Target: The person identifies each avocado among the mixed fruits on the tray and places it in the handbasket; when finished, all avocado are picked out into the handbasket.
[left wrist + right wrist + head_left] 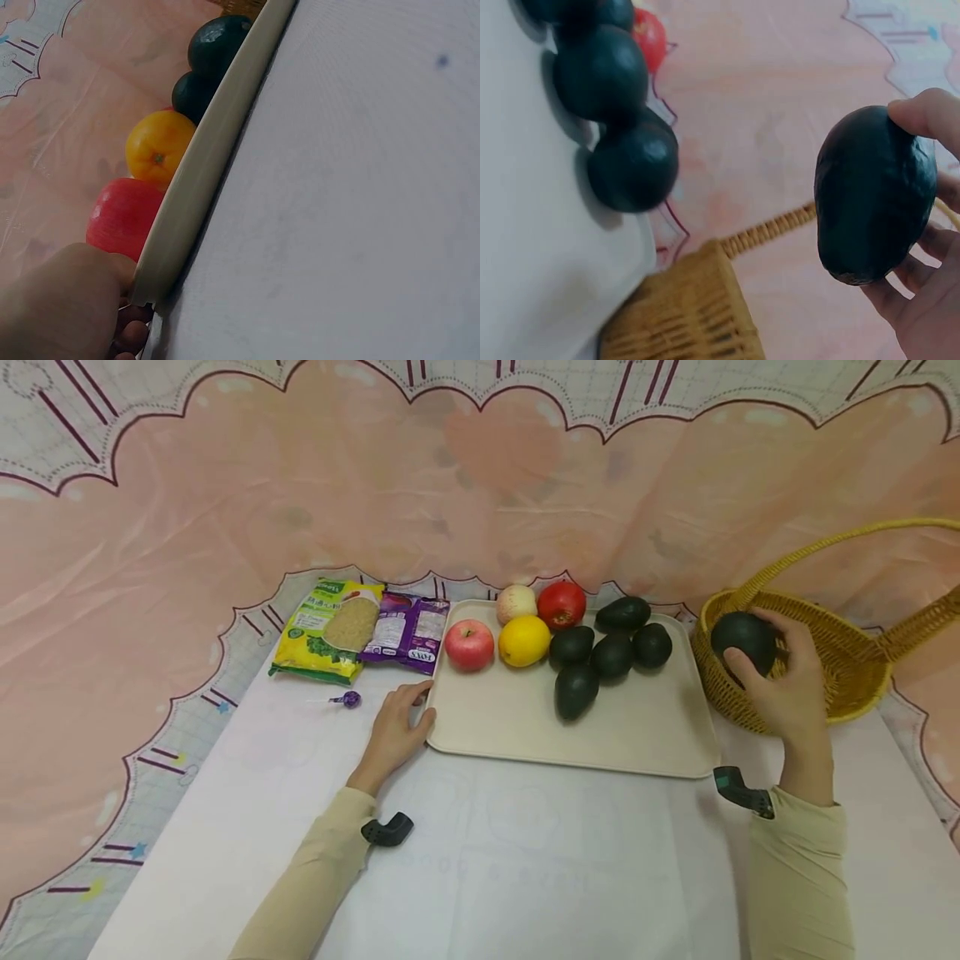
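Note:
My right hand (795, 681) grips a dark green avocado (743, 643) between thumb and fingers, over the left side of the wicker basket (855, 681). The right wrist view shows this avocado (874, 195) upright, its smooth side uncovered. My left hand (393, 731) rests at the left edge of the beige tray (495, 727), thumb and fingertips right at the rim (195, 180). On the tray lie several more avocados (576, 692), a yellow fruit (524, 641), a pink apple (469, 646), a red fruit (562, 605) and a pale, pinkish fruit (516, 605).
Left of the tray lie a yellow-green food packet (326, 631) and a purple packet (408, 631). A small purple lollipop (347, 699) is in front of them. The basket's tall handle (840, 539) arches over it, close to the tray's right side. A patterned cloth (465, 485) hangs behind.

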### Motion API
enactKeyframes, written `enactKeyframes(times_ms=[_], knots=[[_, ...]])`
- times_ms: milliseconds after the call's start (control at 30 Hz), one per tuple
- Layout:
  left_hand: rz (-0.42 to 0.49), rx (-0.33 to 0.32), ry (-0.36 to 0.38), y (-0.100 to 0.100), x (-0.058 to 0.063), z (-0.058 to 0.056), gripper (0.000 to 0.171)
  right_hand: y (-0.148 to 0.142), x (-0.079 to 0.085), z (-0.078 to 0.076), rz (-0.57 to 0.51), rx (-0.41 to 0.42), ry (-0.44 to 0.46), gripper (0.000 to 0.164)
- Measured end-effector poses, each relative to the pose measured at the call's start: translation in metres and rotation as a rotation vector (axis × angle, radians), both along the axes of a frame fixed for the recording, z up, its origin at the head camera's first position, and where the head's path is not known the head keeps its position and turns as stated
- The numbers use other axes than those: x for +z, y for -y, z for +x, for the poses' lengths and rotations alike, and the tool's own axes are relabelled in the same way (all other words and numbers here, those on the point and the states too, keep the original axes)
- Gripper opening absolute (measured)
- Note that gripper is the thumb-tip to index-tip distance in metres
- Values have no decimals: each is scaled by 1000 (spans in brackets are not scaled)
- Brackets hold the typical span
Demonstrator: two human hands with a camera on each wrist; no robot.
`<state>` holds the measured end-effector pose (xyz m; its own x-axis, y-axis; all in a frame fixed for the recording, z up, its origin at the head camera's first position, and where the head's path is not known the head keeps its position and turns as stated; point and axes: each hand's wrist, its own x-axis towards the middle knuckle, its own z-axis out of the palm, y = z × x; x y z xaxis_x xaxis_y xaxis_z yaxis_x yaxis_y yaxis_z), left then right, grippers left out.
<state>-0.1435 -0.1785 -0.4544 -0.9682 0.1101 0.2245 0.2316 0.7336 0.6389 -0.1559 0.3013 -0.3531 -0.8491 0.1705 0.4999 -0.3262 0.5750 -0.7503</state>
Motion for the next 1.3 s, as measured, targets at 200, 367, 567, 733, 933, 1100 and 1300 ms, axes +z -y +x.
enactKeyframes(times_ms=[200,367,567,733,933,1100,1300], knots=[[4,3,-10,0,-2,1,45,-13,3,3,-75,-35,1,54],[5,-2,-23,0,-2,0,44,-25,2,5,-128,-94,64,54],[-4,0,-11,0,-3,0,45,-38,-4,7,-121,-191,226,55],[-10,2,5,0,-4,0,44,-49,-8,9,-66,-232,349,58],[-7,-6,-3,0,-3,-1,44,-60,-11,12,-9,-242,411,58],[-8,-3,-4,1,-3,-2,44,-70,-17,10,86,-255,455,64],[-6,0,-3,0,-4,-2,44,-82,-24,7,141,-211,538,73]])
